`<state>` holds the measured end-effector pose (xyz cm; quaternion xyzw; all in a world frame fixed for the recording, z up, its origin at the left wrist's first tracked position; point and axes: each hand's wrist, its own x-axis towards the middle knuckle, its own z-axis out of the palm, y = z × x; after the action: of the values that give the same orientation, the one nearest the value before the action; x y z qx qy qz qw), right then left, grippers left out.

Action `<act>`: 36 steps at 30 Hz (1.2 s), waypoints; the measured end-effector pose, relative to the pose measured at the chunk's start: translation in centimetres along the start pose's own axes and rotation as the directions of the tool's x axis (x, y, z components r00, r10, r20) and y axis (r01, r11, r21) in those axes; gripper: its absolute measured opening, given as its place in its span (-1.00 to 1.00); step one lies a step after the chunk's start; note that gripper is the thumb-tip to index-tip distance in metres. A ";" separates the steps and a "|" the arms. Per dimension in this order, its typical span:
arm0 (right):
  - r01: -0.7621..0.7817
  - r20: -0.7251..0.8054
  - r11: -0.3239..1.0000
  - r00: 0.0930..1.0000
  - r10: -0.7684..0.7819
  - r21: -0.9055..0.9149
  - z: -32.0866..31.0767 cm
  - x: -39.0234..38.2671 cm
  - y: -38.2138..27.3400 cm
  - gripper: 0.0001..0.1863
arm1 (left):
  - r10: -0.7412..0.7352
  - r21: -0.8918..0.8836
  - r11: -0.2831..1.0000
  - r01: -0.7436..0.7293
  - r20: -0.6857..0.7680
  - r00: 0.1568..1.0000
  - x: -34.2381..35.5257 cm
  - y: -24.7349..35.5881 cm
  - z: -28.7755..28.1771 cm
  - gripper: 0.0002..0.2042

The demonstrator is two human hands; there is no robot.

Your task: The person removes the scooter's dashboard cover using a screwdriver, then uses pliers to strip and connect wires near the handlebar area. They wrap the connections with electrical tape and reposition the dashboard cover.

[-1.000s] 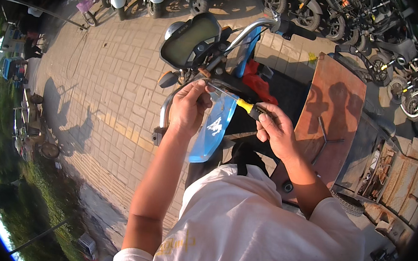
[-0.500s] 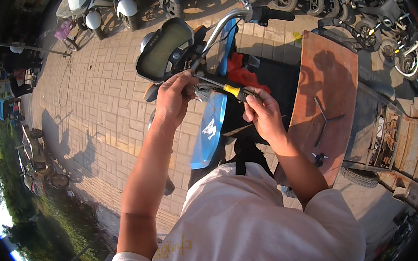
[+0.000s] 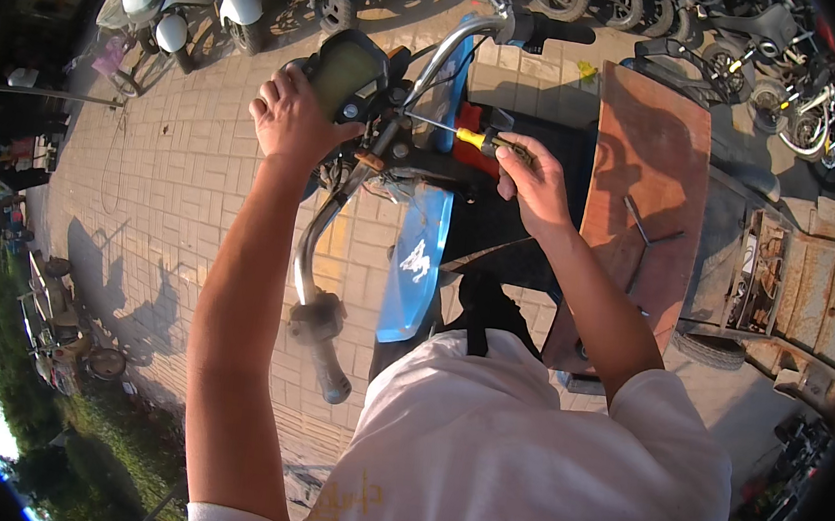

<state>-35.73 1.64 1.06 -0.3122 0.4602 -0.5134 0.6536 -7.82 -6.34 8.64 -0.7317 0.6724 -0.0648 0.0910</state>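
My left hand (image 3: 295,120) clasps the near left corner of the instrument display (image 3: 345,75), fingers over its outer edge and thumb toward the handlebar. In my right hand (image 3: 536,182) is a screwdriver (image 3: 470,138) with a yellow and black handle. Its thin shaft points left, and the tip is at the clamp area in the middle of the handlebar (image 3: 317,241), beside the display. Whether the tip sits in a screw is too small to tell. The chrome handlebar curves toward me on the left, ending in a grey grip (image 3: 328,371).
Blue body panels (image 3: 416,270) flank the steering column. Behind them is a reddish-brown board (image 3: 646,182) with a three-armed wrench (image 3: 646,237) on it. White scooters (image 3: 231,6) and several bikes stand along the far side. A rusty metal frame (image 3: 819,269) lies at the right.
My left hand has left the screwdriver's shaft and moved left onto the display. My right hand has brought the screwdriver slightly farther away, to the handlebar's middle. The handlebar's near end now shows.
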 end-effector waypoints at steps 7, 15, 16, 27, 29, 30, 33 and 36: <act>0.048 0.016 0.974 0.999 -0.046 -0.222 1.0 2.5 -0.3 -0.75 | 0.027 0.089 0.996 -0.028 0.013 1.000 0.7 0.5 0.6 0.21; 0.169 0.092 0.896 0.985 -0.143 -0.410 1.4 5.5 -0.2 -0.75 | 0.034 0.089 0.995 -0.034 0.009 0.999 0.8 0.6 1.8 0.17; 0.175 0.103 0.884 0.984 -0.144 -0.433 1.5 5.9 -0.4 -0.75 | 0.031 0.079 0.996 -0.031 -0.006 0.999 0.8 0.4 1.8 0.16; 0.277 0.220 0.599 0.961 -0.170 -0.751 4.4 9.4 -1.2 -0.67 | 0.040 0.051 0.998 -0.037 -0.068 0.997 0.6 0.2 2.3 0.15; 0.293 0.232 0.567 0.956 -0.180 -0.769 4.6 9.6 -1.1 -0.68 | 0.035 0.053 0.998 -0.032 -0.064 0.997 0.6 0.1 2.3 0.15; 0.317 0.241 0.563 0.948 -0.207 -0.763 4.8 9.7 -1.0 -0.68 | 0.036 0.046 0.998 -0.033 -0.068 0.997 0.6 0.1 2.3 0.15; 0.332 0.254 0.560 0.943 -0.215 -0.759 5.1 9.8 -1.0 -0.69 | 0.026 0.040 0.999 -0.024 -0.052 0.998 0.7 0.2 2.2 0.15; 0.346 0.275 0.517 0.938 -0.212 -0.783 5.6 9.9 -1.6 -0.69 | 0.037 0.037 0.999 -0.035 -0.064 0.997 0.7 0.2 2.2 0.15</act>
<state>-30.64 -8.67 1.79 -0.6856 0.5404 -0.3146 0.3728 -7.45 -6.93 6.45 -0.7153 0.6868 -0.0989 0.0832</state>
